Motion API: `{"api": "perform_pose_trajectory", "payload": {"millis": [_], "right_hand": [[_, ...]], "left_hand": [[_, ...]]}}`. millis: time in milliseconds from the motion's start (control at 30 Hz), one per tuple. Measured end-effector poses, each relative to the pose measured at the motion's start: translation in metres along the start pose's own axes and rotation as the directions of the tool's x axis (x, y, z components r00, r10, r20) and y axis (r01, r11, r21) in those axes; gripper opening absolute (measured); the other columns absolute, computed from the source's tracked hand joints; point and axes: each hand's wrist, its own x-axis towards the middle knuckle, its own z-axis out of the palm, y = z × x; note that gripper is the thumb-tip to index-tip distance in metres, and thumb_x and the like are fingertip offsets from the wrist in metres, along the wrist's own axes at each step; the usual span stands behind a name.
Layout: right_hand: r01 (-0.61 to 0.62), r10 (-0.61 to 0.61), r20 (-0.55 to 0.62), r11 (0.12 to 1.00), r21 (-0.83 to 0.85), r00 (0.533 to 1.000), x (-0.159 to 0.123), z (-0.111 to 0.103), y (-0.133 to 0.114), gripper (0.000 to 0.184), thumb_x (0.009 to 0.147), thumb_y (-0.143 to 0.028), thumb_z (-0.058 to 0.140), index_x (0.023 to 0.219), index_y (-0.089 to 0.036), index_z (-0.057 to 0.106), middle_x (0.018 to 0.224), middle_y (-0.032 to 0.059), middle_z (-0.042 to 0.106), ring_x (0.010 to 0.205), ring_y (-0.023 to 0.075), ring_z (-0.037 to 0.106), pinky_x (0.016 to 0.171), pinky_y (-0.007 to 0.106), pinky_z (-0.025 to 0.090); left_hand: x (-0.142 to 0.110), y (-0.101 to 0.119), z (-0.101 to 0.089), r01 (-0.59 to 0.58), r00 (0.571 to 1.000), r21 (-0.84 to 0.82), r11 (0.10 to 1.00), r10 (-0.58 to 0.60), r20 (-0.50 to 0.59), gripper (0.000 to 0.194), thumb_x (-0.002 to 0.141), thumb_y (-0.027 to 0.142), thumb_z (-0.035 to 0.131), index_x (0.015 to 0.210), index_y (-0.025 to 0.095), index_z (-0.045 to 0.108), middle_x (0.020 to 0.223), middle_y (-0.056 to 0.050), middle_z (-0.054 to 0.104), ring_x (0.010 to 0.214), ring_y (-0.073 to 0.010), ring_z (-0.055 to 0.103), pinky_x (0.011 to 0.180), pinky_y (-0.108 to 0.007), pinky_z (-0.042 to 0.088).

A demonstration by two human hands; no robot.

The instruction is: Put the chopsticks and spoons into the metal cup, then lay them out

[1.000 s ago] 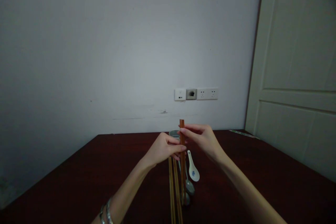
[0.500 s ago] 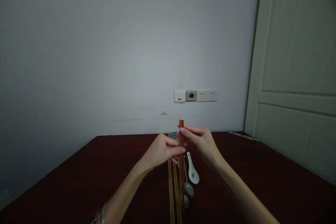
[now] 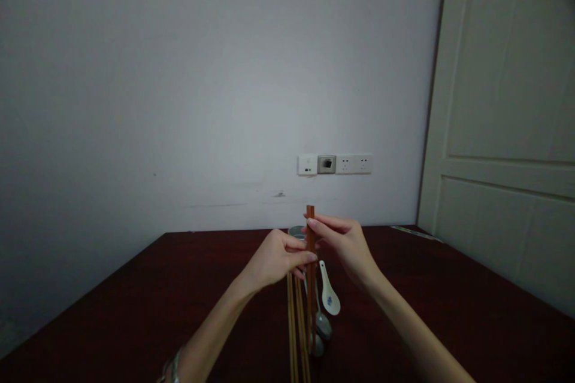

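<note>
A pair of reddish-brown chopsticks (image 3: 311, 287) stands upright between my hands, side by side, over the table. My left hand (image 3: 282, 257) pinches them around the upper middle. Higher up, near the top ends, my right hand (image 3: 339, 242) also grips the pair between thumb and fingers. Below and left of them lie several lighter bamboo chopsticks (image 3: 293, 326), their far ends hidden by my left hand. Two metal spoons lie just right of these, one spoon (image 3: 324, 326) beyond the other spoon (image 3: 317, 346). A white ceramic spoon (image 3: 329, 296) with a blue mark rests farther right.
Behind my hands a metal container (image 3: 296, 231) is partly hidden. The dark red table (image 3: 179, 311) meets a pale wall (image 3: 224, 72) bearing sockets (image 3: 354, 164). A light door (image 3: 503, 102) stands on the right. A flat strip (image 3: 415, 232) lies at the table's far right edge.
Both hands stay almost still on the upright chopsticks. The lower ends of the pair look slightly higher and closer in line; the other utensils have not moved.
</note>
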Motion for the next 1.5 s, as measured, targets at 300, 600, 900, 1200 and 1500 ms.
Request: {"api": "perform_pose_trajectory", "payload": {"millis": [300, 600, 900, 1200, 1500], "right_hand": [[0.014, -0.014, -0.006, 1.0, -0.003, 1.0, 0.0045, -0.0007, 0.0102, 0.026, 0.065, -0.036, 0.066, 0.081, -0.016, 0.07, 0.072, 0.0059, 0.068, 0.063, 0.0146, 0.061, 0.056, 0.024, 0.047], [0.009, -0.009, 0.005, 1.0, 0.008, 1.0, 0.0045, -0.0014, 0.0086, 0.027, 0.064, -0.036, 0.066, 0.082, -0.016, 0.07, 0.072, 0.0062, 0.068, 0.064, 0.0151, 0.061, 0.056, 0.025, 0.047], [0.034, -0.033, 0.014, 0.999, -0.025, 0.999, 0.0051, -0.0033, 0.0089, 0.027, 0.065, -0.036, 0.066, 0.084, -0.016, 0.069, 0.073, 0.0062, 0.069, 0.065, 0.0161, 0.062, 0.057, 0.026, 0.049], [0.081, -0.08, 0.014, 0.993, -0.083, 0.997, 0.0056, -0.0038, 0.0087, 0.028, 0.065, -0.036, 0.065, 0.084, -0.015, 0.069, 0.074, 0.0074, 0.069, 0.067, 0.0184, 0.063, 0.057, 0.027, 0.051], [0.119, -0.121, 0.0, 0.98, -0.16, 0.993, 0.0058, -0.0015, 0.0069, 0.031, 0.065, -0.037, 0.064, 0.086, -0.014, 0.068, 0.078, 0.0072, 0.069, 0.067, 0.0179, 0.062, 0.057, 0.028, 0.051]], "left_hand": [[0.0058, -0.0098, -0.0014, -0.03, 0.998, 0.068, 0.997, 0.034, -0.06, 0.027, 0.071, 0.035, 0.058, 0.073, 0.009, 0.066, 0.072, -0.006, 0.065, 0.068, -0.0168, 0.061, 0.062, -0.029, 0.051], [0.0054, -0.0067, -0.0017, -0.031, 0.998, 0.032, 0.999, 0.032, -0.046, 0.026, 0.069, 0.033, 0.059, 0.073, 0.009, 0.067, 0.072, -0.006, 0.066, 0.069, -0.0176, 0.061, 0.063, -0.031, 0.051], [0.005, -0.0081, -0.002, -0.024, 0.999, 0.024, 0.999, 0.025, -0.043, 0.026, 0.069, 0.033, 0.059, 0.073, 0.009, 0.067, 0.072, -0.007, 0.066, 0.069, -0.0179, 0.062, 0.063, -0.031, 0.051], [0.0059, -0.01, -0.0015, -0.036, 0.998, 0.034, 0.999, 0.038, -0.05, 0.026, 0.07, 0.033, 0.058, 0.073, 0.009, 0.067, 0.072, -0.006, 0.065, 0.07, -0.018, 0.061, 0.062, -0.029, 0.051], [0.0066, -0.0106, -0.0021, -0.032, 0.998, 0.036, 0.999, 0.034, -0.047, 0.026, 0.07, 0.034, 0.059, 0.071, 0.009, 0.066, 0.072, -0.007, 0.065, 0.069, -0.0171, 0.061, 0.061, -0.028, 0.05]]}}
